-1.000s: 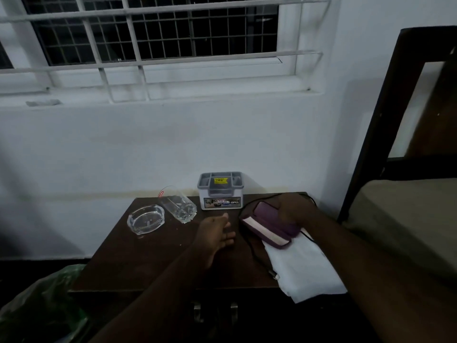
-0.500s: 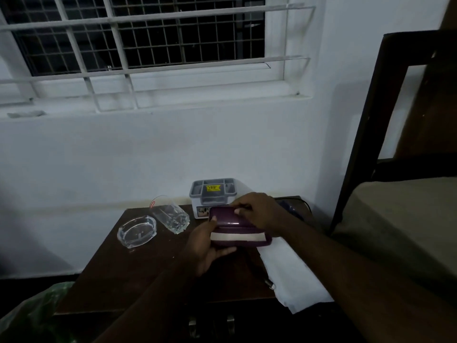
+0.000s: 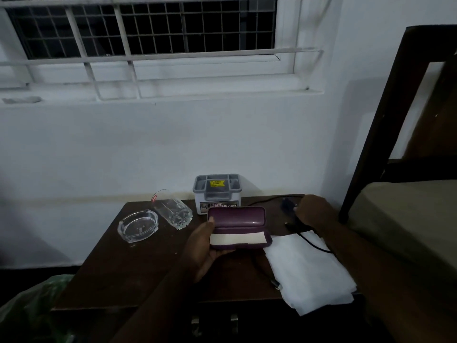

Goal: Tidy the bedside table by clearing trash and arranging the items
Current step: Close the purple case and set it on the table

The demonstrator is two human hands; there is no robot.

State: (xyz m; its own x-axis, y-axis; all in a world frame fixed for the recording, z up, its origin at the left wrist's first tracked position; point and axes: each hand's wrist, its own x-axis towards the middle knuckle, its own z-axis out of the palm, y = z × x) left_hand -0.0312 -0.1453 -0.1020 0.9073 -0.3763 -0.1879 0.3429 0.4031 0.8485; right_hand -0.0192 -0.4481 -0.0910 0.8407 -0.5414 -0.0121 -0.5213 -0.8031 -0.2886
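Observation:
My left hand holds a purple case with a pale strip along its front, lifted above the dark wooden bedside table. At the table's back right, my right hand closes around a dark charger plug with its black cable. The cable runs over a folded white cloth that hangs past the front edge. A glass ashtray and a tumbler lying on its side rest at the left. A grey organizer box stands against the wall.
A white wall with a barred window rises behind the table. A dark bed frame and mattress stand close on the right. A green plastic bag sits low at the left, beside the table.
The purple case passed from my right hand to my left hand, which now holds it alone. My right hand moved right to the charger at the table's back corner.

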